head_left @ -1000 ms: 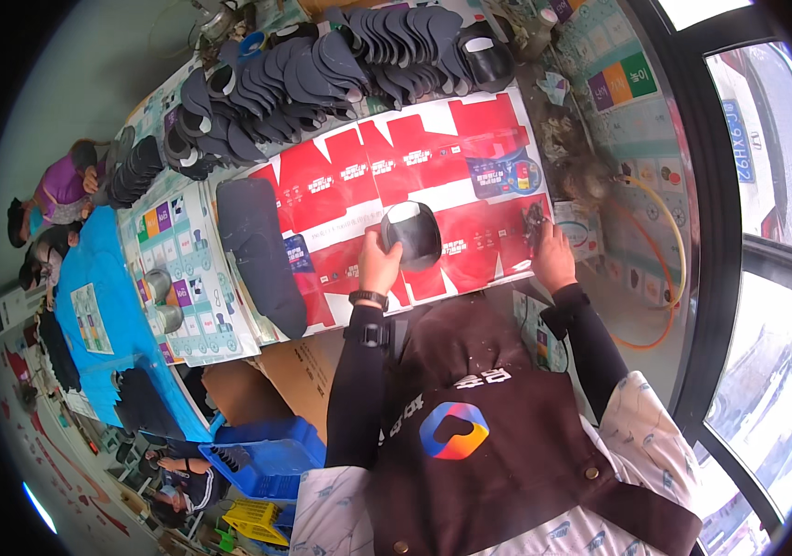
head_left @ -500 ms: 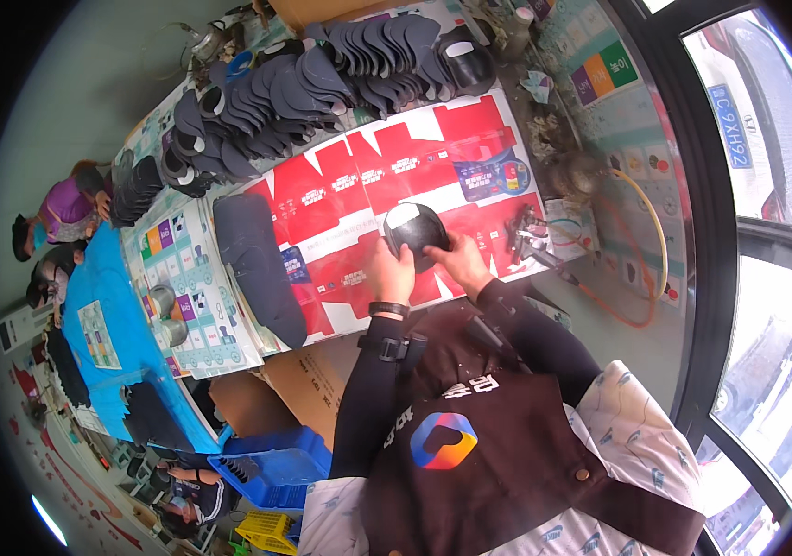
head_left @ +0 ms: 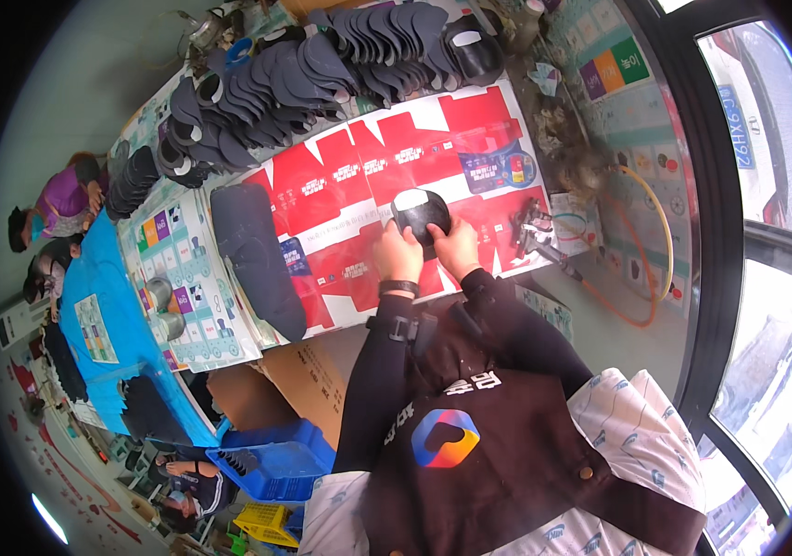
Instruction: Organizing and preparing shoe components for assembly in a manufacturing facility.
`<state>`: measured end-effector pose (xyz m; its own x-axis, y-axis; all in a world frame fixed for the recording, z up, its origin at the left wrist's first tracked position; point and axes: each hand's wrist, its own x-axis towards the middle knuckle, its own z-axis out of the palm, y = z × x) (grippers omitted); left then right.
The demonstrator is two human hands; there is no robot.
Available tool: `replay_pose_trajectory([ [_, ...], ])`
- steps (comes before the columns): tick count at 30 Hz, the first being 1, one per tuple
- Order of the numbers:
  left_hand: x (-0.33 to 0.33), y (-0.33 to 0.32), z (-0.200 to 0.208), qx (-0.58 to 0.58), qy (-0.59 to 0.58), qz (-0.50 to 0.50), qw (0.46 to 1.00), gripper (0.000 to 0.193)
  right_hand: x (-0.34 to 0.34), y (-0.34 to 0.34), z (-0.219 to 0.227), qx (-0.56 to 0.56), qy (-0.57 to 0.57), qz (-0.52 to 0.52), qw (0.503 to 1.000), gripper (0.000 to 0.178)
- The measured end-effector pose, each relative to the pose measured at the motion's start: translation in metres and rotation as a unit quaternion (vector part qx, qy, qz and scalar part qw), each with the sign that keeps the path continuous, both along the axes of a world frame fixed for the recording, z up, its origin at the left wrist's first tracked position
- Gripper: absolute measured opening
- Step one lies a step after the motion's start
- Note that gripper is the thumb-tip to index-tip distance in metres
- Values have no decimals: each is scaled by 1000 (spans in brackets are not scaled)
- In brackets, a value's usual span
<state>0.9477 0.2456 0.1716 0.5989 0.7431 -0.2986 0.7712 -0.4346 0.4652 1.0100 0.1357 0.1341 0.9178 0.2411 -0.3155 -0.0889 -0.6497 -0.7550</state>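
A black, shiny, cup-shaped pad (head_left: pixel 435 219) with a white patch at its far end is held over the table, above red and white printed cardboard (head_left: pixel 335 208). My left hand (head_left: pixel 398 252) grips its near left edge, thumb on top. My right hand (head_left: pixel 457 250) grips the near right edge, its thumb also on the black surface. The fingers underneath are hidden. Beyond, dark grey curved pieces (head_left: pixel 308 74) lie overlapped in long rows. A similar black pad with a white patch (head_left: pixel 475 54) sits at their right end. Left of the cardboard lies a pile of dark fabric pieces (head_left: pixel 252 246).
At the table's right edge is a spray gun (head_left: pixel 535 232) near a yellow hose (head_left: pixel 666 227). Two metal cups (head_left: pixel 169 326) stand on the left. Below are a cardboard box (head_left: pixel 312 380), a blue crate (head_left: pixel 275 468) and a yellow crate (head_left: pixel 268 524). Other people (head_left: pixel 67 199) work at the far left.
Both hands have shifted slightly on the black pad; the right thumb now lies nearer the left one. The pad's white patch has turned slightly to face more directly away from me.
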Motion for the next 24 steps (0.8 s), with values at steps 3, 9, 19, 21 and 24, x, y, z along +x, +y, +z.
replay_pose_trajectory([
  [3, -3, 14, -4, -96, -45, 11, 994, 30, 14, -24, 9, 67, 71, 99, 990, 60],
  [9, 2, 13, -31, -41, -63, 2, 997, 29, 34, -127, 51, 200, 179, 132, 954, 94],
  [19, -20, 43, -37, -258, -202, 98, 940, 26, 67, -225, -7, -137, -112, 104, 979, 42],
  [21, -19, 45, -15, -293, -283, 102, 908, 20, 63, -232, -16, -156, -124, 115, 973, 43],
  [24, -25, 53, 27, -445, -290, 148, 834, 25, 60, -235, -23, -180, -175, 183, 951, 46],
])
